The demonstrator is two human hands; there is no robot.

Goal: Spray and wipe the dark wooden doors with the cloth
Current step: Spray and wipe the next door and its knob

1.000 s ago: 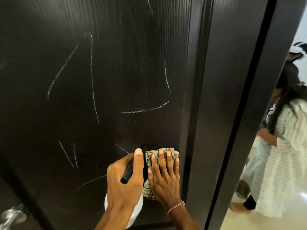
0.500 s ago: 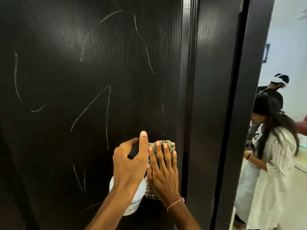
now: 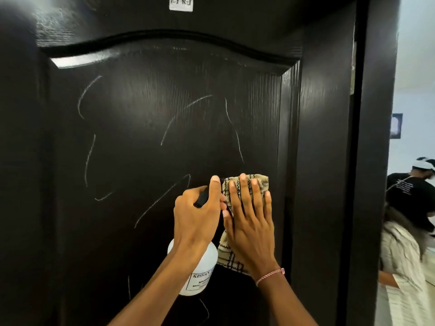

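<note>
On the dark wooden door (image 3: 146, 137), many chalky streaks (image 3: 183, 118) remain unwiped while the right hand (image 3: 250, 222) presses the cloth (image 3: 256, 181) flat-fingered and the left hand (image 3: 196, 220) grips the spray bottle (image 3: 202, 271).

The door (image 3: 146, 142) is dark brown, near black, with fine wood grain and thin white scribbles (image 3: 188, 105). Its sticker (image 3: 181, 4) is white with dark print. The cloth (image 3: 227, 255) is beige with black lines and zigzags. The bottle (image 3: 207, 260) is milky white with a black head and a white, black-printed label. The wristband (image 3: 270, 276) is pink and white. The wall (image 3: 414, 55) is pale blue.
</note>
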